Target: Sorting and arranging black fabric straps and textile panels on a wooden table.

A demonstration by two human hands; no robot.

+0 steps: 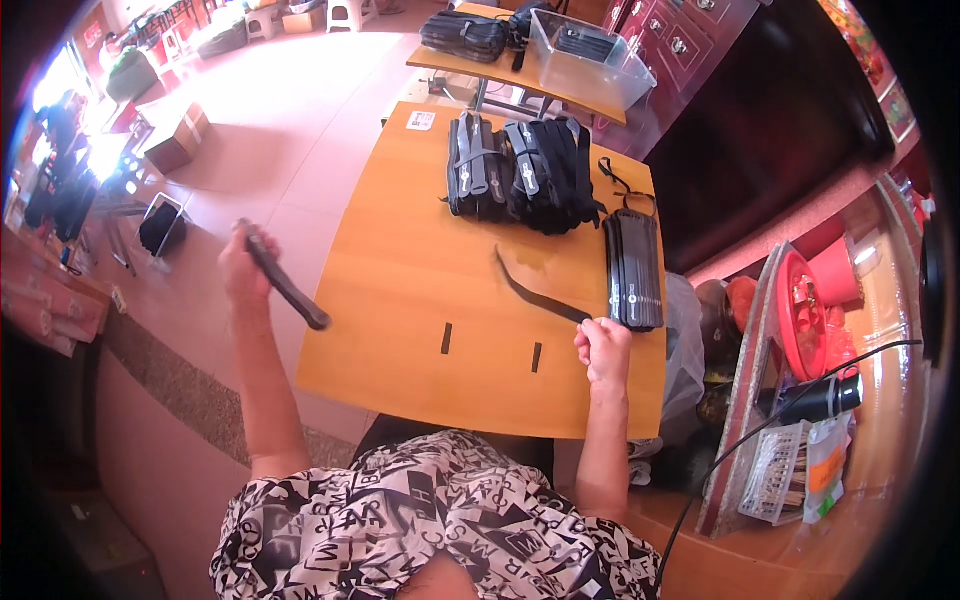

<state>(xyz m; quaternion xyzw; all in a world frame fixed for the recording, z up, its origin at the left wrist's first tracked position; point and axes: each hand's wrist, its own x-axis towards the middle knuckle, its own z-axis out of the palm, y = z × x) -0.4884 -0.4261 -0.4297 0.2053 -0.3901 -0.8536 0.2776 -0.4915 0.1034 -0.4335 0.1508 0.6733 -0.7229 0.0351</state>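
My left hand [243, 268] is raised beyond the table's left edge, closed on a long dark strip [288, 288] with a rounded end that slants toward the table. Over the right side of the tabletop, my right hand [604, 350] pinches one end of a thin black strap [540, 297]; its free end curves up and left. Beside that hand lies a neat stack of flat black strips [632, 268] with pale printing. Two short dark bars [446, 338] lie or are marked on the tabletop in front of me; I cannot tell which.
Strapped black bundles [545, 172] stand at the far side of the wooden table [400, 260]. Behind is a second table with a clear plastic bin [590, 65] and black packs [463, 36]. A cable [780, 405] crosses the cluttered shelf on the right. A cardboard box [176, 140] sits at left.
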